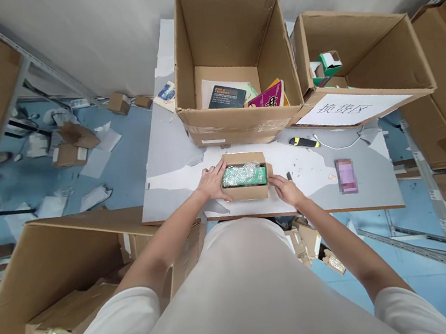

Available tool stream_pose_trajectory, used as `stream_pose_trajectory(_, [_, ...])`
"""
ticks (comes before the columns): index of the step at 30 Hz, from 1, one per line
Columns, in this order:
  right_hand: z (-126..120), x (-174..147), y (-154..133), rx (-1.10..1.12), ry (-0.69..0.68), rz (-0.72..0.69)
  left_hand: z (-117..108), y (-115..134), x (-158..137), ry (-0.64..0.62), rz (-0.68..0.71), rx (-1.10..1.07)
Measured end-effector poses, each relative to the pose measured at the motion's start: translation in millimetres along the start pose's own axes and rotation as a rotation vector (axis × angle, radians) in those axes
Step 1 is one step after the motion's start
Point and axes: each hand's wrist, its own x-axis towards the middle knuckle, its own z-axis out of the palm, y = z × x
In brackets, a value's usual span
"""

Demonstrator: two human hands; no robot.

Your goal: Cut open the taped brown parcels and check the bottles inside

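A small open cardboard box (246, 193) lies on the table in front of me. Inside it is a green package in bubble wrap (244, 176). My left hand (212, 182) grips the box's left end, fingers over the back corner and thumb at the front. At the right end, my right hand (286, 188) has its fingers closed at the raised end flap (269, 170); the fingertips are partly hidden. A black and yellow box cutter (304, 142) lies behind and to the right of the small box.
A large carton (237, 122) with books and a second carton (364, 90) with a handwritten sign stand at the table's back. A pink-purple item (346, 176) and a white cable (338, 147) lie to the right. A big open carton (72, 234) is at lower left.
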Motion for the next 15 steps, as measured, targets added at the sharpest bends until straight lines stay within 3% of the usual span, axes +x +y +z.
stream_pose_trajectory(5, [-17,25,-15,-0.137,0.028,0.09,10,-11,6,0.056,0.004,-0.083])
stream_pose_trajectory(10, [-21,60,-49,-0.23,-0.102,0.166,17,-12,7,0.095,0.014,-0.118])
stream_pose_trajectory(15, [-26,73,-64,-0.115,-0.176,0.151,11,-10,6,0.059,-0.012,-0.086])
